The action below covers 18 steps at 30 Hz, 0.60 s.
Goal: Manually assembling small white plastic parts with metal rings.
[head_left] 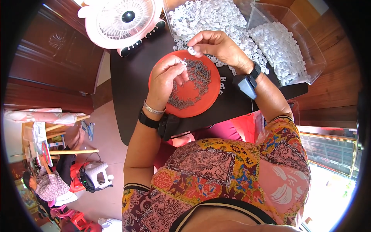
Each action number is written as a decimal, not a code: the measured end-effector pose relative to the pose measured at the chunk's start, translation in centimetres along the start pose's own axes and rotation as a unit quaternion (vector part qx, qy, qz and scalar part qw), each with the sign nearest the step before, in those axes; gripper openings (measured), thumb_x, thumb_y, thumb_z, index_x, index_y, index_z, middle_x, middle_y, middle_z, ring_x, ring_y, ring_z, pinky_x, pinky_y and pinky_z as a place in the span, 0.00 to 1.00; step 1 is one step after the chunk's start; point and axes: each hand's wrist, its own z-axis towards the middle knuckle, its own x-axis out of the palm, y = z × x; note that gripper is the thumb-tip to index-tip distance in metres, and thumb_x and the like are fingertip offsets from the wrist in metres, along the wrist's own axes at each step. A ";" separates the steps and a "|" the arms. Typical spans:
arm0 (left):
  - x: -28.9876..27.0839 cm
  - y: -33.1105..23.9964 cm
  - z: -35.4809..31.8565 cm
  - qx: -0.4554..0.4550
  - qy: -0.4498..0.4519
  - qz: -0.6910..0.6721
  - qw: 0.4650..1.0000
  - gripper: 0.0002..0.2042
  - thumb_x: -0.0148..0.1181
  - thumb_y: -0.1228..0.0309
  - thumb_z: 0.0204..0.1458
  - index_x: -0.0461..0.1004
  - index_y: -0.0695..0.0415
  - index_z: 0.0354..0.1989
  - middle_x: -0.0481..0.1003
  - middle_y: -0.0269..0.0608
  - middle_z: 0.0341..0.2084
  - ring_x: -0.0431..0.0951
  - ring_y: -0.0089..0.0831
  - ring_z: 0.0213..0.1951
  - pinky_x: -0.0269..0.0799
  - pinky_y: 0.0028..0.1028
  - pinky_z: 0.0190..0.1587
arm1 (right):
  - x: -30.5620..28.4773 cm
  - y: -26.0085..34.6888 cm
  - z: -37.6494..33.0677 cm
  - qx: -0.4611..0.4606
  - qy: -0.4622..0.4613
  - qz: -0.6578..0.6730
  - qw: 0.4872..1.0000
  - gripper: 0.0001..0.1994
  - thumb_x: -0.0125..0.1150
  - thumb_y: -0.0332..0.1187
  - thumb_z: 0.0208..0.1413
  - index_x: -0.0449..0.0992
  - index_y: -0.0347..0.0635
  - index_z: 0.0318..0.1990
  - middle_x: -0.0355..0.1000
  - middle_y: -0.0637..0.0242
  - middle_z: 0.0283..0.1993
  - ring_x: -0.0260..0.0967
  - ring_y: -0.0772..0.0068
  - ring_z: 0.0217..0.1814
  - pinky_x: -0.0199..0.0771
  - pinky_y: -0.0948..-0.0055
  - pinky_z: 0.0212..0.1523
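She sits at a dark table [131,89] with both hands up over a round orange lid [195,98] that lies flat in front of her, strewn with small dark nails [197,75]. Her left hand [166,79] is closed to a pinch, thumb and fingertips gripping a small white clip [184,62] with a nail at it, just above the lid's upper edge. Her right hand [216,46] hovers close by, a little higher, its fingers curled in and nipping another white clip [191,50] at the tips. The two hands are near each other but not touching. Behind them a heap of white clips [208,17] spills across the table, and a clear bin [293,50] to the right holds more. A pink fan [121,21] stands at the far left corner.
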 end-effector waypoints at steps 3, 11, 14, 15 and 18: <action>0.1 -0.2 0.0 -0.003 0.028 -0.023 0.999 0.10 0.49 0.69 0.55 0.71 0.62 0.26 0.74 0.38 0.22 0.73 0.23 0.25 0.66 0.20 0.28 | 1.9 0.5 -0.4 -0.022 0.011 0.040 0.999 0.06 0.58 0.24 0.57 0.77 0.35 0.41 0.76 0.68 0.37 0.71 0.83 0.39 0.72 0.81 0.43; -1.2 0.5 0.3 0.007 0.041 -0.167 0.985 0.10 0.47 0.69 0.56 0.71 0.63 0.30 0.76 0.44 0.26 0.76 0.28 0.26 0.70 0.23 0.30 | 3.2 -0.1 -0.7 -0.122 0.022 -0.146 0.982 0.10 0.60 0.24 0.55 0.77 0.36 0.45 0.76 0.68 0.36 0.73 0.80 0.39 0.74 0.79 0.44; -1.0 0.4 0.3 0.009 0.026 -0.207 0.978 0.10 0.47 0.68 0.56 0.70 0.63 0.29 0.75 0.45 0.25 0.75 0.29 0.25 0.70 0.23 0.30 | 3.1 0.1 -0.9 -0.146 0.040 -0.214 0.965 0.12 0.62 0.22 0.52 0.76 0.38 0.45 0.75 0.64 0.42 0.73 0.71 0.46 0.72 0.74 0.48; -1.1 0.4 0.3 0.009 0.026 -0.206 0.978 0.10 0.47 0.68 0.56 0.70 0.63 0.29 0.75 0.45 0.25 0.75 0.29 0.25 0.70 0.23 0.30 | 3.1 0.1 -0.9 -0.186 0.043 -0.253 0.949 0.12 0.62 0.22 0.51 0.76 0.37 0.45 0.75 0.64 0.41 0.73 0.70 0.45 0.72 0.74 0.47; -1.3 0.3 0.3 -0.005 0.048 -0.178 0.983 0.10 0.45 0.67 0.57 0.67 0.61 0.28 0.75 0.47 0.25 0.75 0.31 0.27 0.69 0.24 0.31 | 3.1 0.3 -0.9 -0.181 0.045 -0.251 0.950 0.10 0.62 0.22 0.52 0.76 0.37 0.43 0.75 0.63 0.40 0.73 0.69 0.44 0.72 0.74 0.46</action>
